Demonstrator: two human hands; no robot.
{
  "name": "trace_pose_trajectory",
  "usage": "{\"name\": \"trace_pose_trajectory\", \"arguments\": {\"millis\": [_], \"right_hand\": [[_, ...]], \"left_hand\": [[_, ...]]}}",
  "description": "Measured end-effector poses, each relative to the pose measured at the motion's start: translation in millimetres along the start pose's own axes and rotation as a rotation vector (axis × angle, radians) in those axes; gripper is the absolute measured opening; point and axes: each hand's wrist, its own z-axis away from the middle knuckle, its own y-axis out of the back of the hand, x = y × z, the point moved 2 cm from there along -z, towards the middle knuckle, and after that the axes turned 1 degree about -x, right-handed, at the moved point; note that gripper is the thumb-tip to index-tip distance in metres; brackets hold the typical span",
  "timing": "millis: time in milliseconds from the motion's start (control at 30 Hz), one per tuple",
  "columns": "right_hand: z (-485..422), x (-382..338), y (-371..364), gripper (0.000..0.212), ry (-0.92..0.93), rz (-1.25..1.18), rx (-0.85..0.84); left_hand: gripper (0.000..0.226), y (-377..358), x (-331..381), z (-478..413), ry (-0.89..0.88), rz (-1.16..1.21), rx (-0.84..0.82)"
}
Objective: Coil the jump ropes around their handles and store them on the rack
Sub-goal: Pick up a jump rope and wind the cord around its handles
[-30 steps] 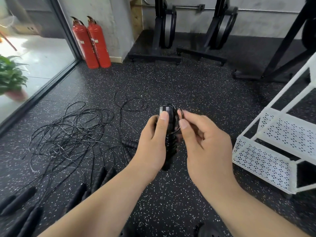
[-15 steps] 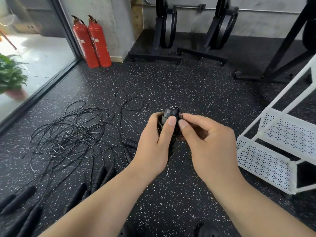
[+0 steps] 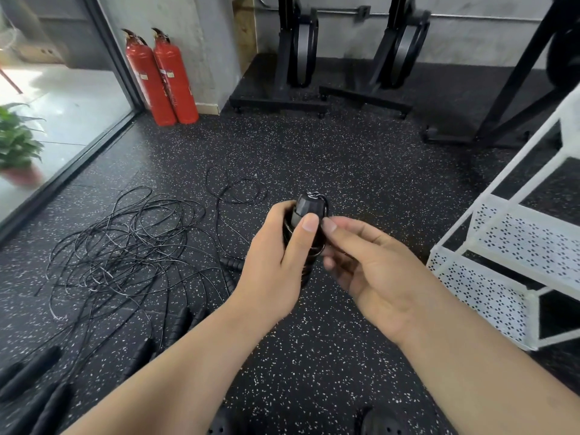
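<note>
My left hand [image 3: 279, 265] grips a black jump rope bundle [image 3: 309, 206], handles upright with thin cord wound around them. My right hand [image 3: 370, 265] pinches the cord at the bundle's right side, thumb and forefinger touching it near the top. A tangle of loose black ropes [image 3: 125, 246] lies on the speckled floor to the left, with several black handles [image 3: 34, 368] at the lower left. The white perforated rack [image 3: 489, 271] stands at the right, its shelves bare where visible.
Two red fire extinguishers [image 3: 160, 80] stand by the wall at the back left beside a glass door. Black equipment stands [image 3: 301, 58] line the back wall. A potted plant [image 3: 15, 146] sits outside the glass. Black shoes show at the bottom edge.
The bundle tipped toward me so its top cap faces up. My right fingers moved in from beside the top to pinch the cord against the bundle's side.
</note>
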Motion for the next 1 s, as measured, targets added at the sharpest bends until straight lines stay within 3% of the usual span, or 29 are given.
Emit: {"name": "trace_pose_trajectory", "arguments": {"millis": [200, 500, 767, 1000], "right_hand": [[1.8, 4.5, -1.2, 0.020, -0.057, -0.066, -0.006], [0.0, -9.4, 1.2, 0.013, 0.205, 0.385, 0.076], [-8.2, -15.3, 7.9, 0.005, -0.086, 0.215, -0.072], [-15.3, -12.1, 8.7, 0.007, 0.000, 0.262, -0.038]], "left_hand": [[0.026, 2.0, -0.9, -1.5, -0.024, -0.079, -0.028], [0.041, 4.2, -0.4, -1.6, -0.033, -0.180, -0.043], [0.058, 5.2, -1.8, 0.0, -0.043, -0.260, -0.092], [0.041, 3.0, -3.8, -1.1, 0.045, -0.141, -0.105]]}}
